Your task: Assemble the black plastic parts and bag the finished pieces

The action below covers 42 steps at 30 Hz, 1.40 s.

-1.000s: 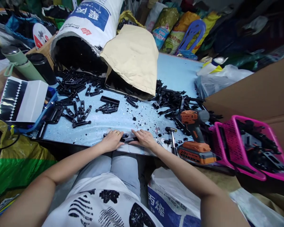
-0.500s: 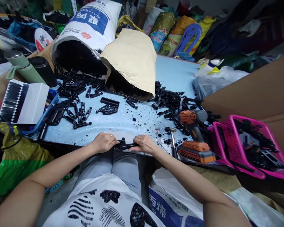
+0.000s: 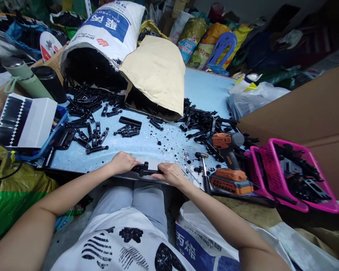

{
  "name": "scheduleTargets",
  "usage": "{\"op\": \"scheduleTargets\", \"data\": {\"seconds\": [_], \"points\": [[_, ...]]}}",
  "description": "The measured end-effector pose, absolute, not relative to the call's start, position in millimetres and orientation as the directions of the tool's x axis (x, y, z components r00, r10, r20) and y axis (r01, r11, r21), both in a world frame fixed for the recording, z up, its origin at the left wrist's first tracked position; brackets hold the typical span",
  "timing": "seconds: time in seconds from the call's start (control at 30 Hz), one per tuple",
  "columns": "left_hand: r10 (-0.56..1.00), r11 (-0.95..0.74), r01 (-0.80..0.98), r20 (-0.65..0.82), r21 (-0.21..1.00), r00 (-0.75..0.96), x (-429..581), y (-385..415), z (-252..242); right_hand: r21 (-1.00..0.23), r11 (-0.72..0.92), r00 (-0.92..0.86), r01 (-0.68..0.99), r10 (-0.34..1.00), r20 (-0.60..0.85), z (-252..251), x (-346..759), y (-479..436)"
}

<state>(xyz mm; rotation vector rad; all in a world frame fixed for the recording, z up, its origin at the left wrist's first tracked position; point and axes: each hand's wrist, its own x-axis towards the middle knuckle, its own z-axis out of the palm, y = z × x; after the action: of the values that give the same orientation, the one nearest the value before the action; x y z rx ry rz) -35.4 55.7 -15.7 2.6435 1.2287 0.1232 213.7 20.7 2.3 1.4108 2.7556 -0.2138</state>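
A black plastic bracket-like part (image 3: 143, 170) is held between both hands at the table's near edge, with a short knob sticking up from its middle. My left hand (image 3: 123, 162) is closed on its left end. On the right end, my right hand (image 3: 171, 174) grips with thumb and fingers wrapped round it. The fingers hide both ends of the part. Beyond the hands, loose black link pieces (image 3: 97, 135) lie on the light blue table (image 3: 121, 148), along with a flat black bar (image 3: 130, 121).
On the right stand an orange cordless drill (image 3: 228, 162), a small hammer (image 3: 203, 169) and pink baskets (image 3: 271, 177) of black parts. A white sack (image 3: 101, 34) and a paper sack (image 3: 155, 75) spill parts at the back. Bottles (image 3: 26, 77) and a blue tray (image 3: 52, 135) are left.
My left hand has risen slightly and turned, and the black part has tilted and moved a little left with it. Both hands keep their hold. The whole view has shifted slightly.
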Motion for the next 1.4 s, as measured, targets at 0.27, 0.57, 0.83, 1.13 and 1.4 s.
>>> {"op": "scheduleTargets", "data": {"seconds": [0.27, 0.57, 0.83, 1.13, 1.4], "points": [[0.830, -0.532, 0.826, -0.077, 0.185, 0.552, -36, 44, -6, -0.121, 0.565, -0.577, 0.816, 0.807, -0.128, 8, 199, 18], [0.881, -0.465, 0.873, -0.019, 0.146, 0.472, -32, 42, -6, -0.104, 0.598, -0.607, 0.795, 0.784, -0.134, 5, 190, 25], [0.838, -0.527, 0.837, -0.075, 0.151, 0.541, -30, 43, 1, -0.026, 0.687, -0.687, 0.726, 0.725, -0.054, 11, 189, 24], [0.868, -0.471, 0.864, -0.083, 0.179, 0.490, -30, 37, -8, -0.105, 0.825, -0.830, 0.556, 0.556, -0.029, 20, 197, 46], [0.659, -0.738, 0.448, 0.396, 0.504, 0.639, -41, 25, 18, -0.410, 0.771, -0.764, 0.488, 0.604, 0.225, 53, 228, 15]]}}
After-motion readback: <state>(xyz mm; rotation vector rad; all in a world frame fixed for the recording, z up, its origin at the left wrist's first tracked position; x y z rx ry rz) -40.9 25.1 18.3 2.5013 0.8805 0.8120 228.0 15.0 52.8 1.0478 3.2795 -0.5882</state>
